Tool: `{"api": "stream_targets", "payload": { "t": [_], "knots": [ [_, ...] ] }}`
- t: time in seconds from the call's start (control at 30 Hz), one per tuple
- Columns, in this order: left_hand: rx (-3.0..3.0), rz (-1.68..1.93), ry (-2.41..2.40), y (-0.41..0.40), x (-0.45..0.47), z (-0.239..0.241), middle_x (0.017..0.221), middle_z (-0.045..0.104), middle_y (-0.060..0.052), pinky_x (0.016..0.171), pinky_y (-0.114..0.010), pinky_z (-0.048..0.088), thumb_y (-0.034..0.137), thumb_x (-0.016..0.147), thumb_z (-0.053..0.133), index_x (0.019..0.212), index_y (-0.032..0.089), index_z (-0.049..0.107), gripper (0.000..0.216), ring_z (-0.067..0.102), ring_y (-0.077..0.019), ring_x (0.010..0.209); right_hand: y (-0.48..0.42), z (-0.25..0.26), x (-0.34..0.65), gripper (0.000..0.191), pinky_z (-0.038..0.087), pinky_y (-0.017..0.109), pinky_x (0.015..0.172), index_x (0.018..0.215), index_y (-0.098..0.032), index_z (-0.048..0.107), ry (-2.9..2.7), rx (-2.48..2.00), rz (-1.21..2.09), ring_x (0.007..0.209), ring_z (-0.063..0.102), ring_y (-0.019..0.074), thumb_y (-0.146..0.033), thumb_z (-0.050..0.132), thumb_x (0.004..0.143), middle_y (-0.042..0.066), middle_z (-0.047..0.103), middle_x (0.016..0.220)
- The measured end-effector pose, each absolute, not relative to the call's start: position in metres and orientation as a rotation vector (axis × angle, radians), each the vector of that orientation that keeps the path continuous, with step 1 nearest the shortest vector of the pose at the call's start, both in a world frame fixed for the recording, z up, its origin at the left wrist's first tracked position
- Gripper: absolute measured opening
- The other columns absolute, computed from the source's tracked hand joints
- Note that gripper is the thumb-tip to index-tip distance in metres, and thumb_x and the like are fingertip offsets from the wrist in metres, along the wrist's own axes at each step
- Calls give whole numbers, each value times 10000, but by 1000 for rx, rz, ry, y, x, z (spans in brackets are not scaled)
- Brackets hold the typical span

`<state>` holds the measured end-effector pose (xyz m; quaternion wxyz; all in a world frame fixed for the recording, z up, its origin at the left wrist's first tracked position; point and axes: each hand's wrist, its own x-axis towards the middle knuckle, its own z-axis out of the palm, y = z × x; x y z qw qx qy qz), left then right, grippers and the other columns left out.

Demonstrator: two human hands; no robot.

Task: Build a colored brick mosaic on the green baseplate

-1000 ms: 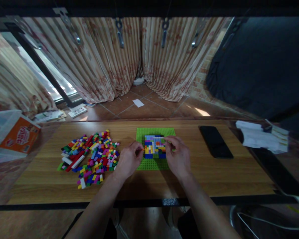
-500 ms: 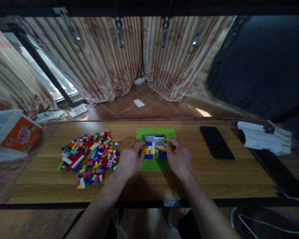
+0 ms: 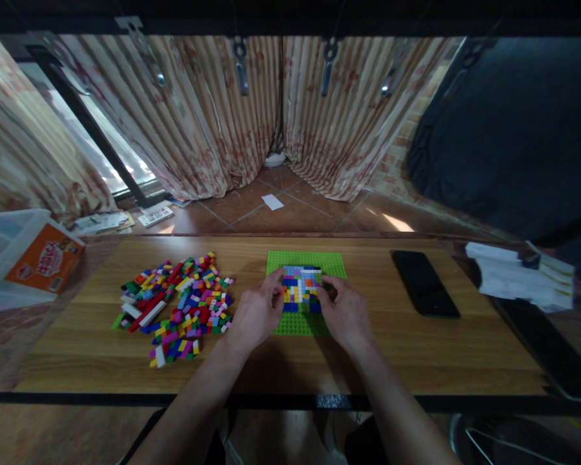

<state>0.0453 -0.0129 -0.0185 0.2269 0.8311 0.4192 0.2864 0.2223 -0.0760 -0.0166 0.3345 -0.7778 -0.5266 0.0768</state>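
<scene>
A multicoloured building-brick assembly (image 3: 300, 288) lies on the green baseplate (image 3: 304, 258), with blue, white, yellow and orange bricks in it. My left hand (image 3: 256, 313) is curled against its left side, thumb and fingers bent together. On the opposite side, my right hand (image 3: 347, 313) pinches the right edge with thumb and forefinger. Both hands cover parts of the baseplate's sides. Whether a small loose brick is under either set of fingertips is hidden.
Loose bricks (image 3: 179, 307) are heaped on the left of the wooden table (image 3: 416, 355). A black phone (image 3: 425, 284) lies to the right. Beyond the left end stands a clear plastic bin (image 3: 10, 245) with an orange label; white papers (image 3: 520, 271) lie past the right end.
The view has shifted slightly. My fingers have moved a little along the sides of the brick assembly, the left forefinger reaching further up its edge. The loose heap is unchanged.
</scene>
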Motion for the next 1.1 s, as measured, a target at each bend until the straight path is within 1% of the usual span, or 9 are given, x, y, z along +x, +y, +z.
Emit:
{"api": "stream_targets", "payload": {
  "t": [0.13,0.3,0.5,0.63,0.73,0.87,0.97,1.1],
  "knots": [
    [2249,783,1163,-11,47,-19,934,725,-7,815,-304,581,90,831,584,1337,202,461,533,721,-168,865,-76,-17,221,286,513,366,757,1089,-177,695,-1380,-2014,190,822,679,232,-287,527,885,117,729,987],
    [2139,858,1161,-10,49,-21,953,712,0,812,-293,582,93,822,614,1336,228,462,553,720,-159,883,-77,-19,221,280,516,369,765,1083,-186,691,-1390,-1984,178,823,679,228,-289,523,884,107,733,974],
    [2042,864,1118,-11,46,-18,945,720,-7,822,-285,574,81,837,573,1322,213,479,512,721,-150,862,-77,-19,222,272,520,365,745,1066,-200,695,-1385,-1982,192,803,687,229,-303,521,884,98,738,946],
    [2048,866,1150,-11,46,-16,931,739,-23,807,-296,562,122,885,521,1305,186,501,425,717,-170,871,-76,-18,223,302,524,399,774,1109,-168,678,-1354,-2018,243,838,701,258,-272,501,888,125,745,962],
    [2007,841,1216,-11,49,-15,905,749,-29,785,-308,560,155,891,538,1273,174,532,383,719,-185,848,-75,-19,222,335,529,409,804,1164,-157,651,-1329,-2009,273,895,709,268,-251,478,893,138,743,1020],
    [1909,866,1232,-12,54,-17,909,751,-29,779,-304,562,152,868,575,1233,181,565,366,717,-179,836,-76,-20,220,359,529,432,831,1186,-144,638,-1372,-2012,271,957,706,292,-245,449,899,167,732,1072],
    [1857,877,1239,-12,56,-19,879,746,-23,765,-301,562,138,847,593,1216,185,583,372,712,-175,816,-77,-20,218,368,525,456,827,1186,-128,638,-1398,-2046,255,938,706,313,-244,443,896,185,728,1080],
    [1806,867,1269,-10,58,-20,842,733,-21,745,-295,558,114,824,601,1188,183,608,370,703,-172,785,-78,-17,214,374,523,451,827,1157,-113,660,-1416,-2060,231,930,702,310,-247,434,892,197,726,1069]
  ]
}}
